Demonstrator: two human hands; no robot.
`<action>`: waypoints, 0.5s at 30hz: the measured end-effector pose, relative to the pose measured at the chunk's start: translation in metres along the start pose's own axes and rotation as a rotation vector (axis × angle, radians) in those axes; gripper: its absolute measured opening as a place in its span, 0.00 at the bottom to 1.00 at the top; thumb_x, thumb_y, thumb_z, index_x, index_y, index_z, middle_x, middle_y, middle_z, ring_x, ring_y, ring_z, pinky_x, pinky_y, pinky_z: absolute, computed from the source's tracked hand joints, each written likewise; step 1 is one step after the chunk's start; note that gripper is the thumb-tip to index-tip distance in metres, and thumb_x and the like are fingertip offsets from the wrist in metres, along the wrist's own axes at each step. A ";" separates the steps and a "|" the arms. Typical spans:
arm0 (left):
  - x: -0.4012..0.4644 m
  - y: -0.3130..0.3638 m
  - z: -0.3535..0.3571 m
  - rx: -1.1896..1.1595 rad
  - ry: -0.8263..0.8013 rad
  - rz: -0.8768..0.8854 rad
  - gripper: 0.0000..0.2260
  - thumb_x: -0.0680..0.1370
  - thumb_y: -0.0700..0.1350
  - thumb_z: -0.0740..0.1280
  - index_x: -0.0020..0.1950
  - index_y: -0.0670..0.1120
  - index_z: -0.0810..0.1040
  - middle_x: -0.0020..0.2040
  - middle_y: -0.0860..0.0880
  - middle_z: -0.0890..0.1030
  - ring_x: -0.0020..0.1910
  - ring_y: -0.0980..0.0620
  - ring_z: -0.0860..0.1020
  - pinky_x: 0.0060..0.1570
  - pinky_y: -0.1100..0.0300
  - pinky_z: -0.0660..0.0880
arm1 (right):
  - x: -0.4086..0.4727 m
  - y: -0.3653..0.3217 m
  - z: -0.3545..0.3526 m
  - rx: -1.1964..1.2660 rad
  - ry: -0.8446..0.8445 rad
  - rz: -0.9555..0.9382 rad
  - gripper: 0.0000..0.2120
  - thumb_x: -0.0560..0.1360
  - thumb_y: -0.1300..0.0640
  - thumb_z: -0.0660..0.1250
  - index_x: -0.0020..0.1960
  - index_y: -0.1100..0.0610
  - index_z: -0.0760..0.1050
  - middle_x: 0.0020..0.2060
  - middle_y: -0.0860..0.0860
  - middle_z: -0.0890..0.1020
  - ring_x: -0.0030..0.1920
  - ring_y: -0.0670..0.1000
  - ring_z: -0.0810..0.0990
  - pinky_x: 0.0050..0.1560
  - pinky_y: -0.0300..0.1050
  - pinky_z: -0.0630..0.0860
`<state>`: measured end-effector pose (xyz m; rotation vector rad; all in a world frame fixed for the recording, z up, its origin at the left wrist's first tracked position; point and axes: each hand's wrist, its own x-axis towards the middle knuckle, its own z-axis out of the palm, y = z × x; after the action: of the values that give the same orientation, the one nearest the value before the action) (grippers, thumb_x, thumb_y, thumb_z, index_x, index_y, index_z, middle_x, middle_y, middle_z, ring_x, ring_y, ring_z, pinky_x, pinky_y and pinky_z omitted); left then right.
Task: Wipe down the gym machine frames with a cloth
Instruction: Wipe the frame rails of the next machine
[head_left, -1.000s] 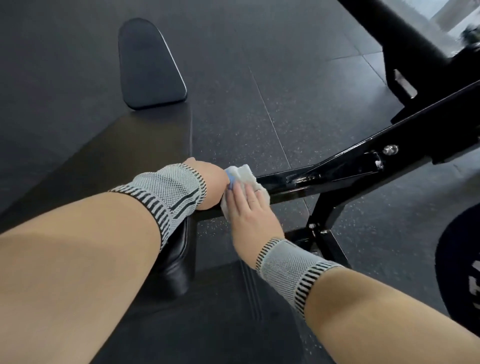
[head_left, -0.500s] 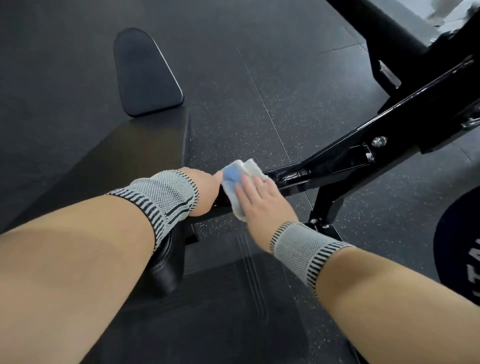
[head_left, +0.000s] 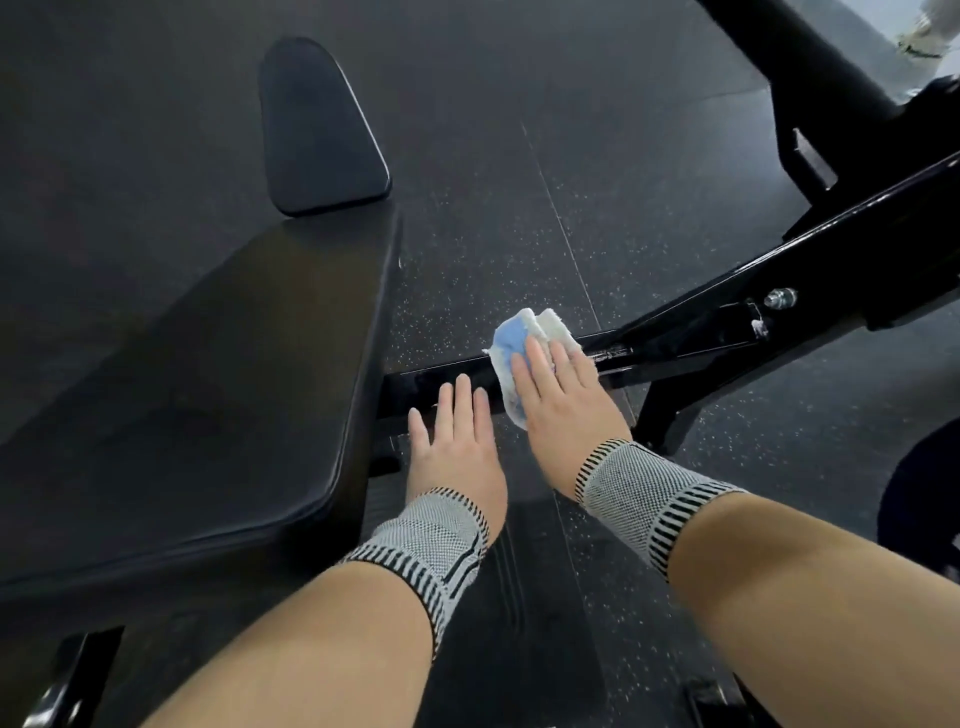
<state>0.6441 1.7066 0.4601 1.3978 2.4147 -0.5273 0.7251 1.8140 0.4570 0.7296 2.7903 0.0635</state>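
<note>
Resting flat with fingers straight on the black frame bar (head_left: 431, 376) just off the bench pad's (head_left: 208, 374) right edge, apparently to steady the body, the left hand (head_left: 454, 441) holds nothing, while the right hand (head_left: 558, 400), fingers straight, presses the white-and-blue cloth (head_left: 519, 338) onto that bar for wiping.

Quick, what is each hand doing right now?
Left hand: open, fingers straight, resting on the black frame bar, holding nothing.
Right hand: open, flat fingers pressing the white and blue cloth on the bar.
</note>
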 end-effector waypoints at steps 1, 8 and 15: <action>-0.001 -0.001 0.004 -0.022 0.010 0.004 0.31 0.82 0.46 0.49 0.75 0.40 0.31 0.77 0.42 0.31 0.77 0.44 0.35 0.74 0.40 0.41 | 0.002 -0.007 0.001 0.010 0.005 -0.006 0.30 0.81 0.54 0.44 0.77 0.63 0.37 0.76 0.63 0.42 0.76 0.64 0.43 0.75 0.60 0.38; -0.014 -0.012 0.015 -0.152 0.091 -0.131 0.36 0.81 0.46 0.55 0.72 0.40 0.27 0.75 0.43 0.28 0.76 0.46 0.33 0.74 0.45 0.40 | 0.010 -0.010 -0.006 0.007 -0.044 -0.222 0.39 0.78 0.53 0.58 0.77 0.61 0.37 0.77 0.58 0.40 0.77 0.60 0.41 0.76 0.56 0.40; -0.026 -0.026 0.005 -0.178 0.106 -0.197 0.30 0.82 0.41 0.52 0.77 0.37 0.36 0.77 0.41 0.34 0.77 0.45 0.36 0.72 0.56 0.36 | 0.017 -0.045 -0.015 0.020 -0.022 -0.329 0.35 0.80 0.53 0.54 0.77 0.61 0.37 0.77 0.58 0.40 0.77 0.61 0.41 0.76 0.58 0.43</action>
<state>0.6341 1.6724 0.4715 1.1495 2.6273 -0.2794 0.6853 1.7838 0.4629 0.2652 2.8524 -0.0333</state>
